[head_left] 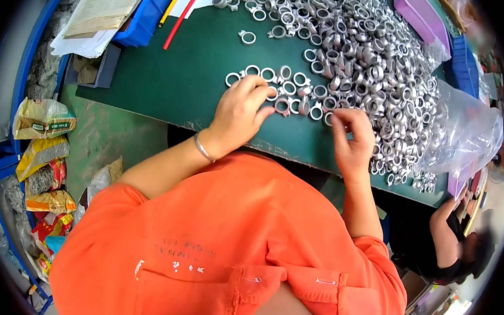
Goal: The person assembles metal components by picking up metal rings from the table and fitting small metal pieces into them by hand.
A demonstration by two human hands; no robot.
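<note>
My left hand (240,109) is over the green table near its front edge, thumb and fingers apart. Its fingertips touch or nearly touch a grey metal ring (270,94) in a loose group of similar rings. To the right, the thumb and forefinger of my right hand (355,142) are bent together at the edge of another metal ring (328,119); the fingers partly cover it. Several rings with small lugs, such as a ring (282,105) and a ring (316,112), lie between my hands.
A large heap of metal rings (373,63) covers the table's right side. Around it are a pink tray (422,14), a clear plastic bag (463,127) and a blue bin (464,66). A red pen (183,17) lies at the back left. Another person (441,238) is at lower right.
</note>
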